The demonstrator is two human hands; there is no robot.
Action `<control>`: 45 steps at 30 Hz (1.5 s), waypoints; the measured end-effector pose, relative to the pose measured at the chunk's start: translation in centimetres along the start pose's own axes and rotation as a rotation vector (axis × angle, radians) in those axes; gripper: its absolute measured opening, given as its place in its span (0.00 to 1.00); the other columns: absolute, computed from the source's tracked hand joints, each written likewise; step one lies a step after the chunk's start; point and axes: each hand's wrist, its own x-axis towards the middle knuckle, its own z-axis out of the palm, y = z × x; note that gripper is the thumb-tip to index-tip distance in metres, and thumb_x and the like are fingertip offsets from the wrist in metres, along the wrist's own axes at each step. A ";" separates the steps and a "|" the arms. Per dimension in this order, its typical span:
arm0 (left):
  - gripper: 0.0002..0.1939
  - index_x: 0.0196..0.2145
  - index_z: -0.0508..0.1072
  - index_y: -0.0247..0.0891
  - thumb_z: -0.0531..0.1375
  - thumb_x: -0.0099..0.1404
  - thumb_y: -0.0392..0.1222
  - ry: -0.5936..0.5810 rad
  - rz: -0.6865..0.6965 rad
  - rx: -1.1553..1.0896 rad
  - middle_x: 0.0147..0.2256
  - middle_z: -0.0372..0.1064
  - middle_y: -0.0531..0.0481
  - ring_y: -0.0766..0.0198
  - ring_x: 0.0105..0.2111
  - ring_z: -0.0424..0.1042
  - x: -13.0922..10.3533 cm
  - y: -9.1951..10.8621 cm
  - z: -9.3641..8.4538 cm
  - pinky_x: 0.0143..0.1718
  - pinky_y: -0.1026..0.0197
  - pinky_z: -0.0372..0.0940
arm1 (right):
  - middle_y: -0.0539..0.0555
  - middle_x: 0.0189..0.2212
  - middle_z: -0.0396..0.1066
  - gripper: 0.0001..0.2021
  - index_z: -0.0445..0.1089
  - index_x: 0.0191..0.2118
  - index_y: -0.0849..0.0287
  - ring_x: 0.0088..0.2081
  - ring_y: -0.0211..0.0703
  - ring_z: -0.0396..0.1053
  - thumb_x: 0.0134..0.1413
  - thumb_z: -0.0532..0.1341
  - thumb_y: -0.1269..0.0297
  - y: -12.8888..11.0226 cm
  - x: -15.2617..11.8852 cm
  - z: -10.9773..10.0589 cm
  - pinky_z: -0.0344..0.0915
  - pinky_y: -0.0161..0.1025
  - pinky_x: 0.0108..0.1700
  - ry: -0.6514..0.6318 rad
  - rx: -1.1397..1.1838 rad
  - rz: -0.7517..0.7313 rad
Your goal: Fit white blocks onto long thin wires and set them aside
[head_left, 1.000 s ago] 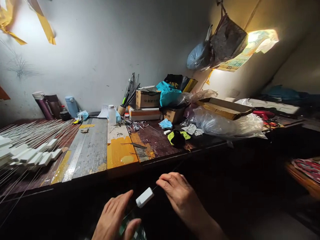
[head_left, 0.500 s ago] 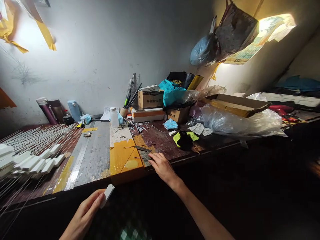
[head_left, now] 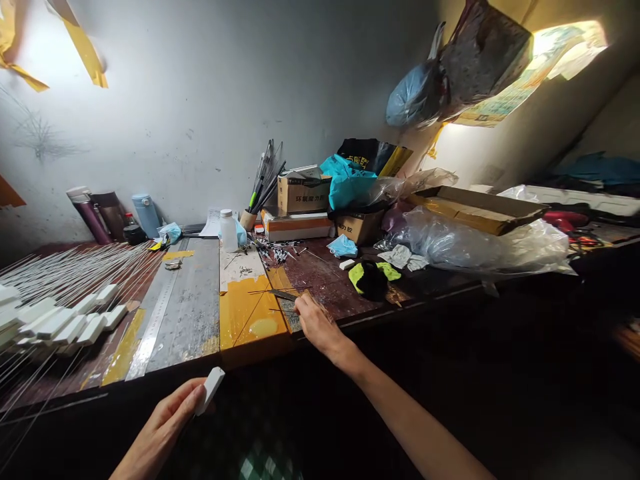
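Note:
A small white block [head_left: 212,388] is pinched between the thumb and fingers of my left hand [head_left: 177,413], in front of the table's edge. My right hand [head_left: 317,325] is at the front of the table, its closed fingertips on the near end of a flat dark strip [head_left: 283,294]. Thin dark rods lie beside that strip, partly over an orange-taped board [head_left: 250,310] with a yellowish glue puddle [head_left: 263,327]. On the left, many white blocks [head_left: 73,328] with long thin rods [head_left: 95,263] lie heaped.
A metal ruler [head_left: 155,327] lies on a grey board. Behind stand a white bottle [head_left: 229,231], flasks [head_left: 147,217] and cardboard boxes [head_left: 304,194]. To the right are a black and yellow-green cloth [head_left: 373,278], plastic bags [head_left: 450,243] and an open tray [head_left: 480,208].
My right hand has closed its fingers at the dark strip, where its thumb and fingers were apart before. The view has shifted slightly; my left hand still holds the block.

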 end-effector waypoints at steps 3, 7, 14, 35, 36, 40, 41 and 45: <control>0.21 0.40 0.77 0.41 0.58 0.59 0.58 -0.079 -0.058 -0.061 0.29 0.71 0.53 0.61 0.32 0.67 -0.1 0.5 -0.4 0.33 0.66 0.62 | 0.57 0.36 0.68 0.13 0.68 0.33 0.59 0.39 0.45 0.68 0.53 0.52 0.84 -1.3 -0.3 -0.4 0.65 0.41 0.44 0.054 0.029 0.039; 0.19 0.43 0.76 0.43 0.59 0.60 0.56 -0.149 -0.087 -0.172 0.30 0.71 0.53 0.61 0.33 0.67 -0.8 1.1 -0.9 0.33 0.66 0.61 | 0.52 0.37 0.69 0.08 0.69 0.39 0.57 0.40 0.40 0.69 0.60 0.55 0.75 -4.5 -2.6 -1.8 0.66 0.35 0.44 0.024 0.204 -0.027; 0.18 0.40 0.77 0.39 0.59 0.61 0.54 -0.235 -0.007 -0.262 0.27 0.68 0.52 0.65 0.27 0.64 -1.3 1.1 -0.2 0.29 0.67 0.60 | 0.50 0.35 0.72 0.10 0.74 0.40 0.56 0.38 0.38 0.71 0.57 0.58 0.75 -10.3 -7.2 -1.8 0.66 0.31 0.42 -0.277 0.820 -0.004; 0.11 0.42 0.70 0.42 0.61 0.60 0.34 0.545 0.815 0.694 0.38 0.73 0.48 0.53 0.41 0.71 -1.1 -3.9 1.4 0.49 0.48 0.61 | 0.45 0.22 0.66 0.03 0.67 0.31 0.59 0.18 0.30 0.59 0.52 0.59 0.66 -9.7 -9.9 -1.1 0.60 0.28 0.19 -0.500 0.986 0.516; 0.12 0.42 0.70 0.42 0.61 0.60 0.35 0.537 0.789 0.678 0.39 0.72 0.47 0.53 0.41 0.70 -1.1 -3.9 1.3 0.49 0.49 0.61 | 0.47 0.23 0.67 0.04 0.69 0.32 0.59 0.21 0.32 0.63 0.54 0.58 0.66 -8.5 -9.3 -1.4 0.62 0.29 0.23 -0.393 0.857 0.443; 0.11 0.43 0.70 0.45 0.61 0.61 0.40 0.487 0.714 0.552 0.40 0.72 0.49 0.54 0.42 0.70 -1.6 -3.9 1.5 0.47 0.53 0.62 | 0.55 0.35 0.72 0.10 0.71 0.38 0.59 0.39 0.43 0.71 0.59 0.53 0.71 -3.4 -5.7 -1.9 0.67 0.39 0.43 0.026 0.284 0.114; 0.11 0.43 0.70 0.45 0.60 0.61 0.41 0.486 0.706 0.515 0.40 0.72 0.50 0.54 0.41 0.70 -1.7 -3.9 1.7 0.47 0.54 0.62 | 0.56 0.37 0.71 0.10 0.71 0.39 0.59 0.40 0.44 0.71 0.59 0.52 0.73 -2.5 -4.6 -1.8 0.66 0.40 0.45 0.048 0.235 0.090; 0.12 0.42 0.72 0.46 0.62 0.59 0.43 0.448 0.691 0.480 0.40 0.74 0.51 0.55 0.40 0.72 -1.7 -4.4 1.7 0.46 0.56 0.64 | 0.57 0.37 0.71 0.13 0.72 0.39 0.61 0.41 0.45 0.71 0.56 0.52 0.79 -0.3 -1.0 -0.6 0.66 0.41 0.46 0.040 0.150 0.042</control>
